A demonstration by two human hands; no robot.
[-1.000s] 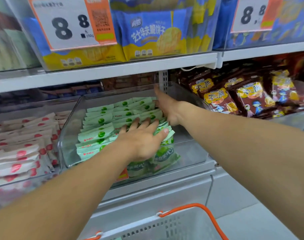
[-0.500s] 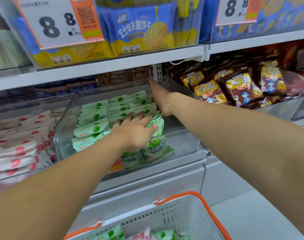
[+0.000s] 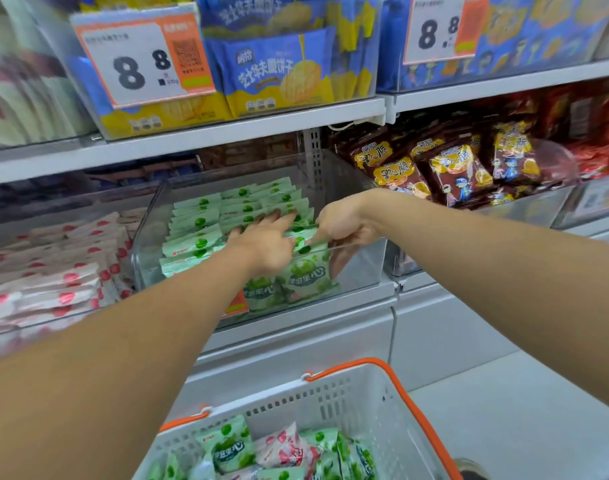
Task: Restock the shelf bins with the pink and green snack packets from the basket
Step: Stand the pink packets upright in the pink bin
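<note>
Fingers of right hand (image 3: 344,230) hidden behind green packets (image 3: 306,271).

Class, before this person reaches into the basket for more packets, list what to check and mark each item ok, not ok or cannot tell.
1. Green packets in the clear bin stand in tidy rows: ok.
2. Bin has room at the front right: ok.
3. Left hand free: not ok, resting on the packets.
4. Right hand free: not ok, gripping a front packet at the bin's rim.
5. Basket holds green and pink packets: ok.
6. Pink bin has room: cannot tell.
</note>
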